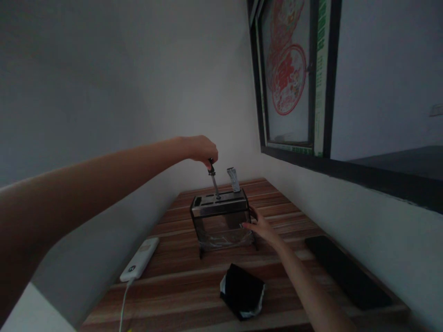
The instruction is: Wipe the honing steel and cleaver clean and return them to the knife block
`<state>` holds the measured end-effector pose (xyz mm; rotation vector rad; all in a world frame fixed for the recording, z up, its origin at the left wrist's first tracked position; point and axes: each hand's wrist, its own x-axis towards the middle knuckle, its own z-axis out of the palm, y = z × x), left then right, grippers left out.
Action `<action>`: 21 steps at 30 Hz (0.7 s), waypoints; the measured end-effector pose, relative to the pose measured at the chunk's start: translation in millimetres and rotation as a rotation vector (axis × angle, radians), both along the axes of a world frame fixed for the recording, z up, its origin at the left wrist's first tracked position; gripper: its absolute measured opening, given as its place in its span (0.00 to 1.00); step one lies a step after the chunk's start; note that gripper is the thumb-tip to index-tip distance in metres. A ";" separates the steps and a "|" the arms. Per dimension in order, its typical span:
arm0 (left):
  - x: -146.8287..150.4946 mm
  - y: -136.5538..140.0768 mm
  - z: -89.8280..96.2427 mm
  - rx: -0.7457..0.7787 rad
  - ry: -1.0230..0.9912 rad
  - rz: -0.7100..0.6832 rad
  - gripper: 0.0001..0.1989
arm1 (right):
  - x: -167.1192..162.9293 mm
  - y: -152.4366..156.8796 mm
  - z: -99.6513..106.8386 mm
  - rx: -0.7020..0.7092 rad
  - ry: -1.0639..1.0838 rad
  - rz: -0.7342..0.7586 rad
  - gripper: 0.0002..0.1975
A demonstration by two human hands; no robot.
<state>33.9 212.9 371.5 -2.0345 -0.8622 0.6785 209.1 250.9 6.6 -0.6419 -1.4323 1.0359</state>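
A small box (223,233) with a metal top, dark edges and a see-through front stands on short feet. Its top holds slots and an upright silvery strip (233,180). From above, my left hand (204,150) is closed around the dark handle of a screwdriver (215,185), whose metal shaft runs down, slightly slanted, to the middle of the metal top. The tip's exact seat is too small to make out. My right hand (258,224) grips the box's right side, thumb at the front and other fingers partly hidden behind the edge.
Beneath everything is a striped wooden tabletop (187,295) against the walls. A white power strip (140,259) with a cable lies left. A black folded pouch-like item (242,291) lies in front, and a long black slab (346,272) at right. A framed window (287,78) is above.
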 end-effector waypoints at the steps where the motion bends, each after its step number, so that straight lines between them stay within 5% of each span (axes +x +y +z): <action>1: 0.4 0.6 -3.1 -0.008 -0.002 -0.004 0.08 | 0.0 -0.7 0.7 0.002 -0.008 -0.008 0.39; 21: 2.9 17.5 -58.0 -0.144 -0.108 0.075 0.08 | 1.3 -2.0 -1.0 0.003 -0.034 0.021 0.40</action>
